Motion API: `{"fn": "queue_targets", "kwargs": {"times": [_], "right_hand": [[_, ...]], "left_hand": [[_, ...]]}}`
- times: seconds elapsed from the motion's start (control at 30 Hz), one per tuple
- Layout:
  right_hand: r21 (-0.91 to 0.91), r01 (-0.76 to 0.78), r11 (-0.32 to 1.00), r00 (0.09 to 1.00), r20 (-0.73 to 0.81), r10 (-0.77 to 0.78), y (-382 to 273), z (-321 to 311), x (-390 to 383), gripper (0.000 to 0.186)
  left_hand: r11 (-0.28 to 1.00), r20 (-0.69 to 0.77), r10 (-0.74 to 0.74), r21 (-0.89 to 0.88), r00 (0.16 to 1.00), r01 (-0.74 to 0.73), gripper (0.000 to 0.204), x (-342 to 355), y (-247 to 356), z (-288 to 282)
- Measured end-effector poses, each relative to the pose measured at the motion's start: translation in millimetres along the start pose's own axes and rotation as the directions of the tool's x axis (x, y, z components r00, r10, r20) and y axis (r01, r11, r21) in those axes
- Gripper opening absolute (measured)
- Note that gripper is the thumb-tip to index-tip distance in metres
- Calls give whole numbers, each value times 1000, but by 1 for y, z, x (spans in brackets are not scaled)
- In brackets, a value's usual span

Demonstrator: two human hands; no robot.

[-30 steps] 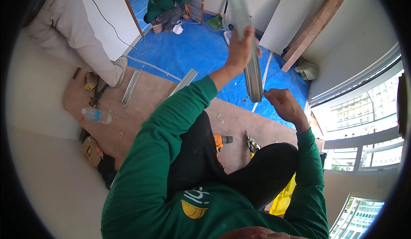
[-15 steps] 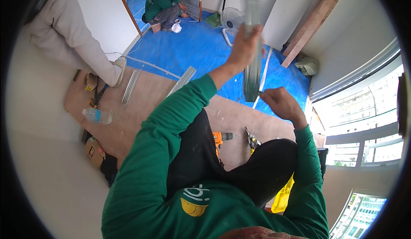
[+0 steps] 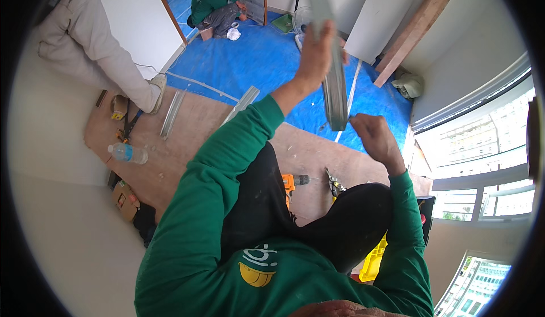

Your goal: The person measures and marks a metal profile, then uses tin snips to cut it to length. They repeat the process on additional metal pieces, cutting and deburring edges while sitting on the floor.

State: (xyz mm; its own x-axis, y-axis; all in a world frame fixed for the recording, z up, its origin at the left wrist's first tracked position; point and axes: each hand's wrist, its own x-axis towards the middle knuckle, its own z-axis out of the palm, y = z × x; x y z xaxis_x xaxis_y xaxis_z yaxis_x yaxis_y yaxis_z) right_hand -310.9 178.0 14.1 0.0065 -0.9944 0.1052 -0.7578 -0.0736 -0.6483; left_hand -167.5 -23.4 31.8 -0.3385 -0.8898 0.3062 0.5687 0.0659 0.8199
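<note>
A long, shiny metal channel (image 3: 336, 104) rises in front of me, its near end above the edge of the blue sheet. My left hand (image 3: 314, 59) is wrapped around it partway up; its upper part is smeared by motion. Close by the channel's lower end, my right hand (image 3: 376, 138) is closed, thumb and finger together. Whatever those fingers pinch, if anything, is too small to make out. On the board between my legs lie an orange drill (image 3: 288, 185) and a pair of snips (image 3: 334, 184) with yellow on the handles.
Two more metal channels (image 3: 172, 114) (image 3: 243, 103) and a water bottle (image 3: 128, 153) lie to the left on the brown board (image 3: 187, 164). A person's leg (image 3: 108, 50) stands beyond them. Another person (image 3: 213, 7) crouches on the blue sheet (image 3: 255, 56). Timber (image 3: 413, 36) leans at right.
The channel has tilted, its upper part swinging left and its lower end shifting slightly right. My left hand has moved a little left with it. The right hand has turned slightly and stays beside the end.
</note>
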Motion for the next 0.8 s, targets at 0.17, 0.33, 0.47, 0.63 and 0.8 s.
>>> {"fn": "queue_targets", "kwargs": {"times": [0.17, 0.33, 0.47, 0.63, 0.8], "right_hand": [[-227, 113, 967, 990, 105, -91, -13, 11, 1, 27], [199, -22, 980, 990, -132, 49, 13, 8, 7, 23], [483, -112, 868, 977, -107, 185, 24, 4, 7, 24], [533, -204, 821, 940, -128, 317, 29, 6, 13, 21], [-326, 117, 938, 950, -239, -202, 42, 12, 3, 12]], "left_hand": [[996, 415, -19, 91, 910, -21, 45, -20, 19, 28], [977, 71, -99, -181, 993, 111, 56, 0, 10, 1], [916, -59, -147, -385, 987, 114, 73, 5, -15, -15], [854, -90, -296, -471, 951, 221, 75, 2, -18, -7], [999, 136, -36, 15, 990, 35, 48, -10, -13, 21]]}}
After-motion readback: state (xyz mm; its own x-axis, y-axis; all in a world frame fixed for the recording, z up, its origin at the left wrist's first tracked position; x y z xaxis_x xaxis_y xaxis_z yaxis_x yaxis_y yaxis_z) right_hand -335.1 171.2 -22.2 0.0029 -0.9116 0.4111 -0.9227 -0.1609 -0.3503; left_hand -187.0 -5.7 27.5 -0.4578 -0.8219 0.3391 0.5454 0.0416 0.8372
